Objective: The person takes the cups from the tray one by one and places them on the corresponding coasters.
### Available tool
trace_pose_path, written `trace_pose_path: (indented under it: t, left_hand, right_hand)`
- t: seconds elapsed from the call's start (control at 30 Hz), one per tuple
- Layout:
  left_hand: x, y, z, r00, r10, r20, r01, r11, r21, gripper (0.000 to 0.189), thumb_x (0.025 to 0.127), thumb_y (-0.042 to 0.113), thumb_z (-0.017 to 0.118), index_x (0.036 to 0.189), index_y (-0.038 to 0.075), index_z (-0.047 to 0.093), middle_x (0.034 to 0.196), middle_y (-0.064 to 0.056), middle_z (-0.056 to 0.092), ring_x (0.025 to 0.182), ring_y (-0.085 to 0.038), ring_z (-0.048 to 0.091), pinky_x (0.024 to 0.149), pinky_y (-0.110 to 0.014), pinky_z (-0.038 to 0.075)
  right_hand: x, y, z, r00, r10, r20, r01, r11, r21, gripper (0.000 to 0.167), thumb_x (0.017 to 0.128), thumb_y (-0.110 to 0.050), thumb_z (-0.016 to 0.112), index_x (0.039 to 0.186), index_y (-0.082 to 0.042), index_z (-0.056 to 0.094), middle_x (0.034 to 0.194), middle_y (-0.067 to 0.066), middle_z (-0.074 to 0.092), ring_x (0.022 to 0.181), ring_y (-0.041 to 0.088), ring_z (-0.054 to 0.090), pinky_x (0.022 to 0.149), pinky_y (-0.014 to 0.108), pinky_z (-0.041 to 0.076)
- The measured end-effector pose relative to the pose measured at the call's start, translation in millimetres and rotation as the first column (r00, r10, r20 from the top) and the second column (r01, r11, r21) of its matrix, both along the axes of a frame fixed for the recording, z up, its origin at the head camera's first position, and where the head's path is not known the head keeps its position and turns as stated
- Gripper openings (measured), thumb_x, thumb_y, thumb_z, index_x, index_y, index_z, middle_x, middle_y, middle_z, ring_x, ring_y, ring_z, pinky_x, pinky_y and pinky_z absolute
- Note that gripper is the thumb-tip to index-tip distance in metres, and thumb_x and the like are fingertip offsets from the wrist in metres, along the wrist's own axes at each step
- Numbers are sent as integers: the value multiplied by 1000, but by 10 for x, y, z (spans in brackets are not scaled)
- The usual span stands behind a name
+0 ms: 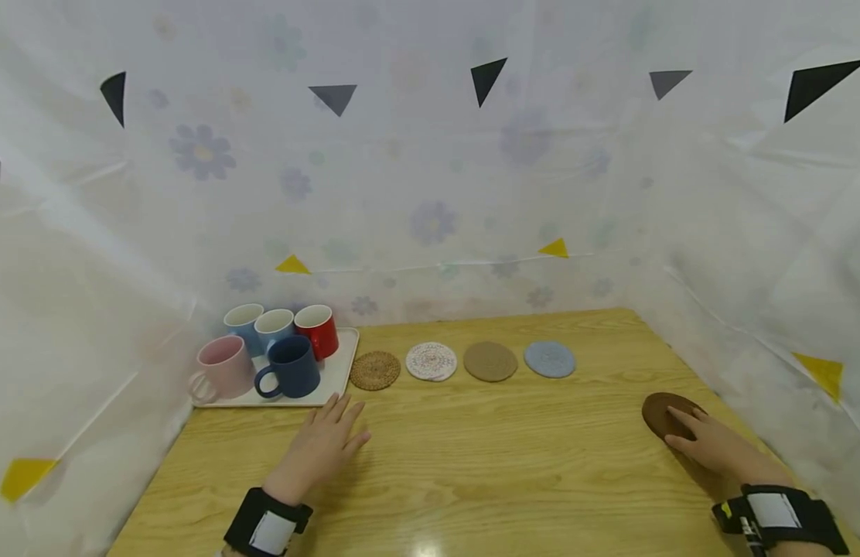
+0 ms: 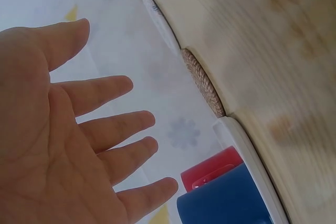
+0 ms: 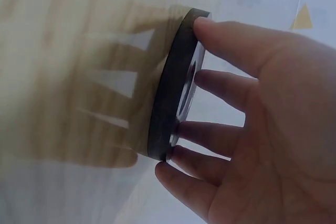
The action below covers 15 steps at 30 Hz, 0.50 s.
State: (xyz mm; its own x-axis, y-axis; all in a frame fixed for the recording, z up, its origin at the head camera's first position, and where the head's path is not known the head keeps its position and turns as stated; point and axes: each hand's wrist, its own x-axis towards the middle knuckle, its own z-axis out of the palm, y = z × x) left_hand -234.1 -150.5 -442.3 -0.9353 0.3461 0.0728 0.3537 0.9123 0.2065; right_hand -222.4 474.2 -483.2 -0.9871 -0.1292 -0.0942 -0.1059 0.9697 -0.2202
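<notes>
And here the right hand [image 1: 724, 449] has its fingers spread, tips touching the round brown coaster [image 1: 656, 415], just ahead and under them, no long axis; the left hand [image 1: 319, 449], fingers apart, empty, well away; beyond it, mugs [image 1: 294, 371] on a white tray [image 1: 344, 354], four coasters [image 1: 490, 361] alongside

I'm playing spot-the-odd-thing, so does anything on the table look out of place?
Maybe one thing: the dark brown disc lies by itself toward the table's right side, under the right hand, while four coasters make a row beside the tray. I see no spills.
</notes>
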Motion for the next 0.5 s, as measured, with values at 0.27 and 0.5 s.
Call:
trace_pose_path:
  t: [0.27, 0.5]
  left_hand:
    - [2, -43, -31, 1000, 19, 18, -19, 1000, 7, 54, 99, 39, 53, 143, 8, 47, 153, -22, 37, 144, -42, 29, 110, -67, 27]
    - [18, -70, -48, 1000, 23, 9, -23, 1000, 7, 54, 99, 38, 53, 143, 8, 47, 152, -22, 38, 144, -43, 30, 110, -67, 27]
  right_hand:
    - [-292, -140, 17, 999, 46, -15, -46, 999, 14, 68, 97, -40, 55, 137, 14, 42, 129, 49, 42, 117, 68, 38, 89, 69, 39]
    - [-622, -320, 91, 998, 67, 7, -67, 998, 15, 67, 98, -38, 53, 139, 13, 40, 130, 43, 47, 122, 67, 33, 94, 71, 34]
